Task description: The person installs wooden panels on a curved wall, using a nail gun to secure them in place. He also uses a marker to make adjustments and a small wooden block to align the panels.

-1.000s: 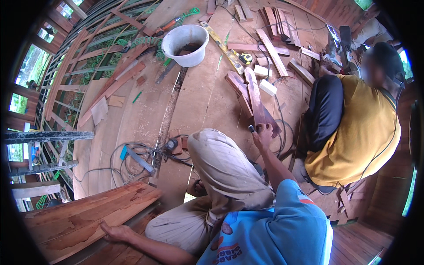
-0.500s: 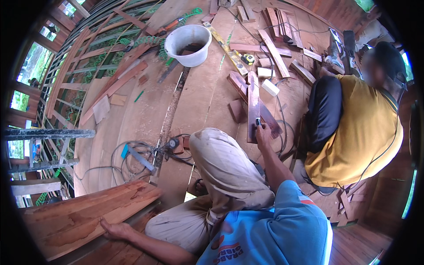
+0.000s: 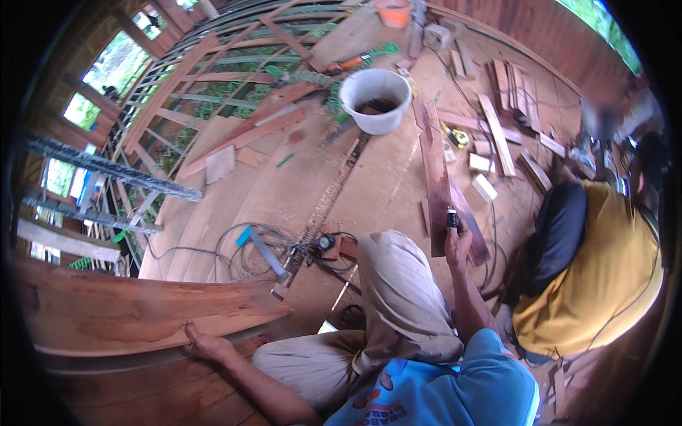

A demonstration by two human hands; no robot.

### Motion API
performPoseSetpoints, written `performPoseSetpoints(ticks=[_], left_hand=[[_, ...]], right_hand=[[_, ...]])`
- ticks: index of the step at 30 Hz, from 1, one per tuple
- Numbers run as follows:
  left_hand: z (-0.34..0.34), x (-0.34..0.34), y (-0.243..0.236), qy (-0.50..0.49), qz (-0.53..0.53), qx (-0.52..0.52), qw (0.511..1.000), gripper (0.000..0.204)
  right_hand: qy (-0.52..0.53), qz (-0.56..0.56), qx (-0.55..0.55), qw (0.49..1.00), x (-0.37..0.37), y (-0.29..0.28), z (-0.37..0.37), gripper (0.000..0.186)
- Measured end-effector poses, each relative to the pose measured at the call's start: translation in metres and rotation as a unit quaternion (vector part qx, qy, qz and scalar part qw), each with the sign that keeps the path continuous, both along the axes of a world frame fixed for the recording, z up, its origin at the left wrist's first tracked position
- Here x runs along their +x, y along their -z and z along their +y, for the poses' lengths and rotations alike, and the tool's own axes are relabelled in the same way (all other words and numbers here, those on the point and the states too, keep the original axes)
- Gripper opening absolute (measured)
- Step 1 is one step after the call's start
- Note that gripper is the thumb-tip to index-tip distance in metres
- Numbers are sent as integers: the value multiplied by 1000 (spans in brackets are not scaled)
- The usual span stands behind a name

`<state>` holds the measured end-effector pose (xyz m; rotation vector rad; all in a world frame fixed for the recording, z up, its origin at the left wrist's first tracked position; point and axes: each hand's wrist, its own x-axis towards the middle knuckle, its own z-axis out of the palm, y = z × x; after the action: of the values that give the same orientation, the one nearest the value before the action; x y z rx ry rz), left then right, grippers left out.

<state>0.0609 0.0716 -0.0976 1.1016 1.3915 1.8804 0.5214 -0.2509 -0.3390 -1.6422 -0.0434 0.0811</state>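
pale bucket (image 3: 373, 124), dark matter contained, beyond right hand (image 3: 460, 241), by which a black cylinder (image 3: 452, 219) is clasped; left hand (image 3: 207, 348), closure cannot be told.

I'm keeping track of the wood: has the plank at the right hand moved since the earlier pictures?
Yes: the plank at the right hand has moved leftward; its far end now appears much closer to the bucket.

Wide reddish-brown plank (image 3: 128, 312): dark-stained, lower left. Small dark cylinder (image 3: 452, 219): pale-ended, held at near end of long brown board (image 3: 435, 177), contact unclear; board points away.
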Motion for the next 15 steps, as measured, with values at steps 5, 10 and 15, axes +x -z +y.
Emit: performPoseSetpoints(ticks=[5,10,15], left_hand=[[-12,12,-12,30,-5,22,999,45],[-12,15,-16,37,-29,18,999,45],[-6,5,-9,60,-51,21,997,44]], right_hand=[[-64,-107,85,988,1,-61,46,23],[-87,-182,112,973,-12,-99,76,19],[-125,-280,51,950,-15,-124,77,19]])
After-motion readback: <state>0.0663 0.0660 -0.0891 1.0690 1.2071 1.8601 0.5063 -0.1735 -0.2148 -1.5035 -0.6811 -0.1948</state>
